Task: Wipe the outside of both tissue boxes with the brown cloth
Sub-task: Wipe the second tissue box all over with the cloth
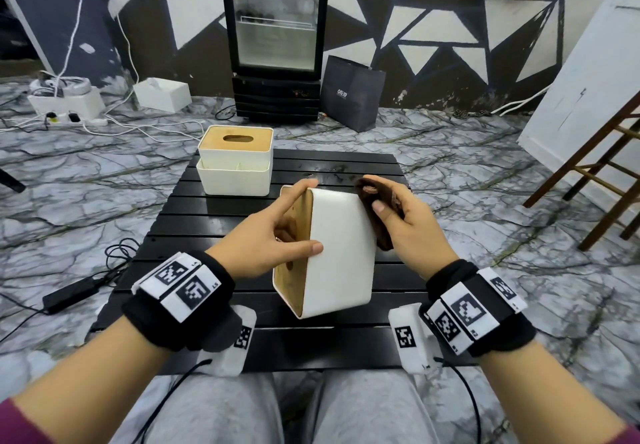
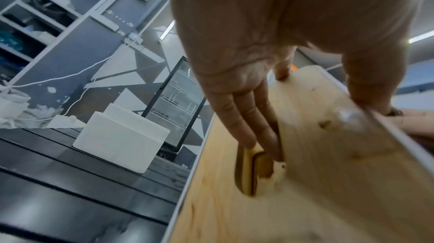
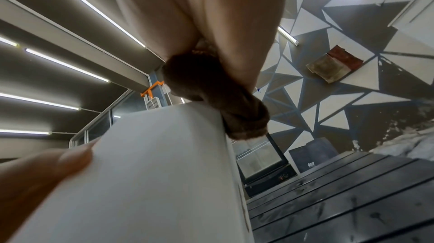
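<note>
1. Holding a tissue box (image 1: pixel 337 253) tipped on its side above the counter (image 1: pixel 242 221), the left hand (image 1: pixel 266 239) has its grip grasping the box: the thumb lies on the white wall facing up, the index finger reaches along the far top edge, and the other fingers (image 2: pixel 246 117) go into the slot of the wooden lid.
2. From the left wrist view, the wooden lid (image 2: pixel 305 182) fills the lower right, with those fingers hooked at the oval slot.
3. The right hand (image 1: pixel 412 221) has its grip clenched round a bunched brown cloth (image 1: pixel 372 190), pressing it against the far right side of the held box.
4. From the right wrist view, the cloth (image 3: pixel 218 98) sits on the upper edge of the box's white wall (image 3: pixel 152 172), and the left thumb shows at the lower left.
5. A second tissue box (image 1: pixel 236 163), white with a wooden lid, stands upright on the far left part of the counter, well apart from both hands.
6. The counter is black and slatted, low over a marbled floor (image 1: pixel 485 183).
7. Beyond it stand a glass-door fridge (image 1: pixel 275 27), a dark paper bag (image 1: pixel 351 97) just beside it, and white boxes with cables at the left.
</note>
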`<action>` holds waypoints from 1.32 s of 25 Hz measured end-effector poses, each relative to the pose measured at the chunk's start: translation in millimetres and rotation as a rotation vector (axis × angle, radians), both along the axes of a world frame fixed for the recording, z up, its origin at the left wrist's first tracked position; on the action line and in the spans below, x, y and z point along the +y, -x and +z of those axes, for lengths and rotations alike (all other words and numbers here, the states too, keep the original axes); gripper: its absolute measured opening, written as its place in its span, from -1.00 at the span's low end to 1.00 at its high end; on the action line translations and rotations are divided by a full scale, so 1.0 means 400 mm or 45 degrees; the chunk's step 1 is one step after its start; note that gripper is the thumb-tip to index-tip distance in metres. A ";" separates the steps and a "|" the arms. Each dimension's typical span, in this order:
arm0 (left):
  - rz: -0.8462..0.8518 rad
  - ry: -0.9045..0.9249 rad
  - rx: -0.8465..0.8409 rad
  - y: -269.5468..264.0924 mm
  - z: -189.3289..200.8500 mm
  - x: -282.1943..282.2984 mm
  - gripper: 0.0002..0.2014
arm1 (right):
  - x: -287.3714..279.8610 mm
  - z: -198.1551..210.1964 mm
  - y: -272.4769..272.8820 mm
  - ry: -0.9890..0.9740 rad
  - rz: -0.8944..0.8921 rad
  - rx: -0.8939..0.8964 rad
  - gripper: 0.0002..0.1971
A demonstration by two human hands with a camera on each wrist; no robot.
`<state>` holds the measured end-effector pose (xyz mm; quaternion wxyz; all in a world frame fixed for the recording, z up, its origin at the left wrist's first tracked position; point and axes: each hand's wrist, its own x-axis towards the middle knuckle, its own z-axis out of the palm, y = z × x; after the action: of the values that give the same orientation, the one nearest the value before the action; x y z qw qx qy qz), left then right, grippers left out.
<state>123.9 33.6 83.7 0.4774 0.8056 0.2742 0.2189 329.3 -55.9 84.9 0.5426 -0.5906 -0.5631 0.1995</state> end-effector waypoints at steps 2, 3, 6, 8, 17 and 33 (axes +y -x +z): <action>-0.012 -0.045 0.033 -0.005 -0.021 -0.004 -0.20 | -0.008 -0.009 -0.004 0.020 -0.014 -0.012 -0.58; -0.017 -0.067 0.042 -0.009 -0.033 -0.007 -0.21 | -0.012 -0.017 -0.004 0.039 -0.032 -0.035 -0.59; 0.000 -0.013 -0.029 -0.025 -0.059 -0.028 -0.23 | -0.023 -0.045 0.002 0.071 -0.054 -0.057 -0.62; 0.083 0.111 -0.145 -0.038 -0.069 -0.033 -0.25 | -0.029 -0.059 0.008 0.084 -0.041 -0.041 -0.63; 0.153 0.291 -0.314 -0.054 -0.074 -0.024 -0.07 | -0.026 -0.046 0.022 0.118 -0.114 -0.142 -0.64; 0.121 0.171 -0.219 -0.060 -0.060 -0.032 -0.17 | -0.036 -0.094 0.084 -0.026 -0.294 -0.218 -0.72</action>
<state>148.0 20.9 59.6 0.5413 0.7361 0.2842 0.2906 295.7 -70.2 47.4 0.5178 -0.6607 -0.5376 0.0789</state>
